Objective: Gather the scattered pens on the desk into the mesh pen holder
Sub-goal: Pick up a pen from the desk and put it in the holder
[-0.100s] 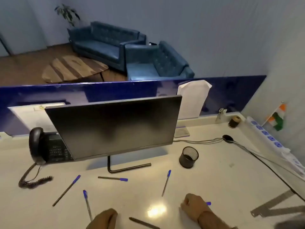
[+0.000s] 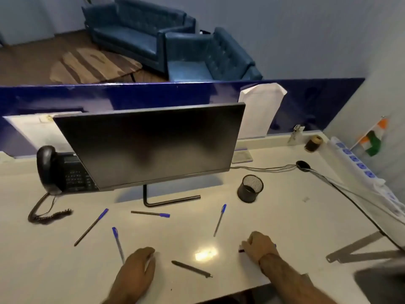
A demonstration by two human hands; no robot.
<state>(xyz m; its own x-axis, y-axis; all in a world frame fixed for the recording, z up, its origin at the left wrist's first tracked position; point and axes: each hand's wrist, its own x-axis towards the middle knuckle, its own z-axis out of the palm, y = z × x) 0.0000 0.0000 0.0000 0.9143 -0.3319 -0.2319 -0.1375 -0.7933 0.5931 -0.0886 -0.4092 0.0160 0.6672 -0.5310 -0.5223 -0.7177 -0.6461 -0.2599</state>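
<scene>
The black mesh pen holder (image 2: 250, 191) stands upright and looks empty, right of the monitor stand. Several pens lie scattered on the white desk (image 2: 295, 216): a black pen with a blue cap (image 2: 91, 227), a clear one (image 2: 118, 244), one under the monitor (image 2: 151, 214), one in the middle (image 2: 219, 220), and a dark pen (image 2: 191, 269) near the front edge. My right hand (image 2: 259, 247) is curled over another pen (image 2: 241, 250), whose dark tip and blue cap stick out either side. My left hand (image 2: 137, 265) rests palm down on the desk beside the clear pen, holding nothing.
A dark monitor (image 2: 151, 145) on a thin stand sits mid-desk, with a black desk phone (image 2: 63, 172) and its coiled cord to the left. Cables (image 2: 341, 189) and a white power strip (image 2: 361, 167) run along the right edge. A blue partition (image 2: 131, 95) closes the back.
The view has tilted down a little, so more of both forearms shows. Hands and pens keep nearly the same places on the desk.
</scene>
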